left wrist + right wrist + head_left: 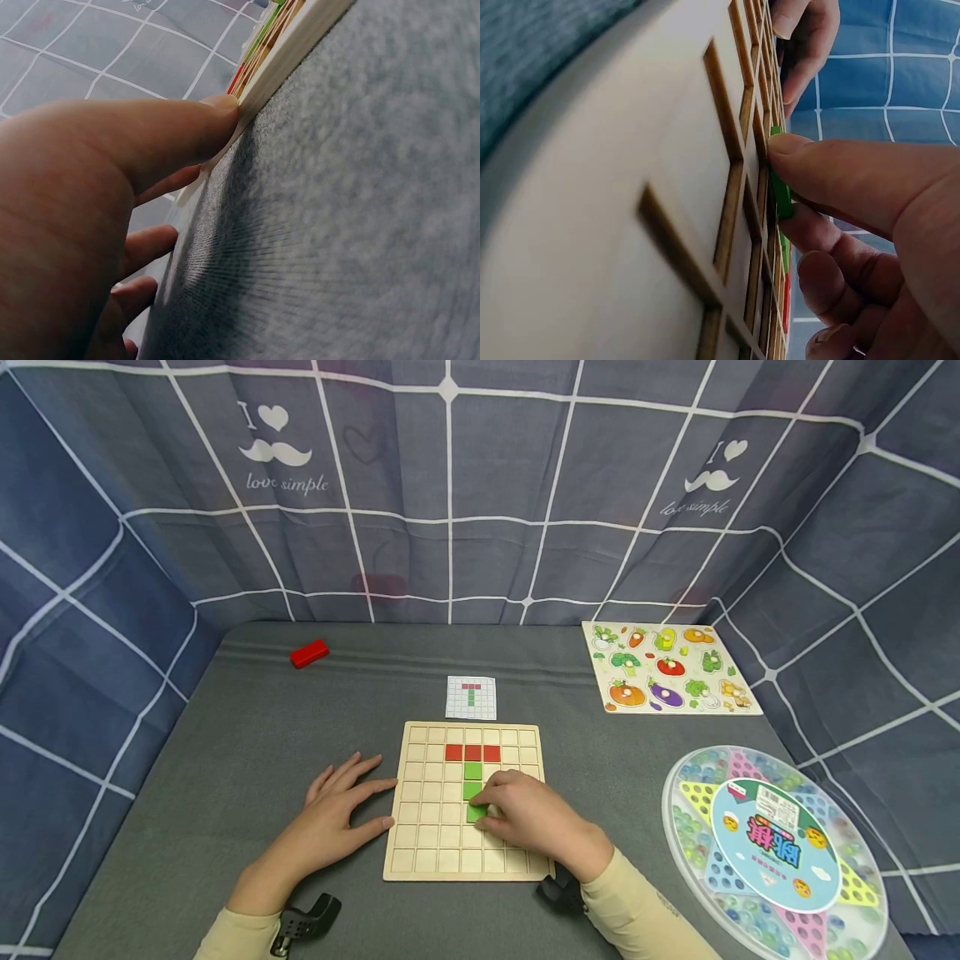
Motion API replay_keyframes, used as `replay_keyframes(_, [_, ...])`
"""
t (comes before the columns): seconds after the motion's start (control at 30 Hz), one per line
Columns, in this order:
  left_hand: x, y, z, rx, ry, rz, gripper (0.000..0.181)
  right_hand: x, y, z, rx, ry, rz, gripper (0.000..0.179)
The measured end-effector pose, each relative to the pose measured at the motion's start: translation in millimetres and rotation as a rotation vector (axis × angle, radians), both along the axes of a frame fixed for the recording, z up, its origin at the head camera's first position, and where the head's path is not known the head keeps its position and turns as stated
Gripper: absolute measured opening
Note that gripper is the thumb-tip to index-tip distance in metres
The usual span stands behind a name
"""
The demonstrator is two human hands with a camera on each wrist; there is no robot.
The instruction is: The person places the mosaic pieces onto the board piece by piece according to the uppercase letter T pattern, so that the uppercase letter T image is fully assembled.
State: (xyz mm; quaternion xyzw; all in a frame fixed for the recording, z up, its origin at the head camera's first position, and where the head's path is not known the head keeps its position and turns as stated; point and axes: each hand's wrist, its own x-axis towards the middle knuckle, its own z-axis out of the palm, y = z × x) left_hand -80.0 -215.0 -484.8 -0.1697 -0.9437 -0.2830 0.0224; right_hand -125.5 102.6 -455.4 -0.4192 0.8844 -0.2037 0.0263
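Note:
My right hand [528, 814] pinches a green square tile [780, 180] between thumb and fingertips, at the middle of a wooden grid board [427, 853]. In the right wrist view the tile looks slightly tilted against the grid; whether it is fully in its cell I cannot tell. Directly above it in the same column are two green tiles [472, 771], topped by a row of three red tiles [472, 752]. My left hand [337, 814] lies spread at the board's left edge, its thumb [214, 120] touching the side.
Behind the board lies a pattern card [458, 704] showing a red-and-green T. A red block [309, 654] is at the back left. On the right are a vegetable picture board [647, 673] and a round marble game board [671, 793]. Checked curtains [495, 560] surround the table.

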Motion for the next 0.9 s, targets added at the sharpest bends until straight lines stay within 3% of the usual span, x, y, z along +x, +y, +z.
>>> replay_keyframes(0.33, [-0.8,0.4,-0.6,0.0,-0.007,-0.003,0.053,0.9,-1.1,-3.0,-0.011,0.008,0.011,0.022])
replay_keyframes(0.67, [-0.4,1.3,1.1,-0.006,-0.017,-0.005,0.053,2.6,0.3,-4.7,-0.034,-0.036,0.002,0.024])
replay_keyframes(0.9, [-5.2,-2.2,1.6,-0.011,-0.012,-0.013,0.053,-9.9,10.2,4.0,-0.091,-0.085,-0.042,0.024])
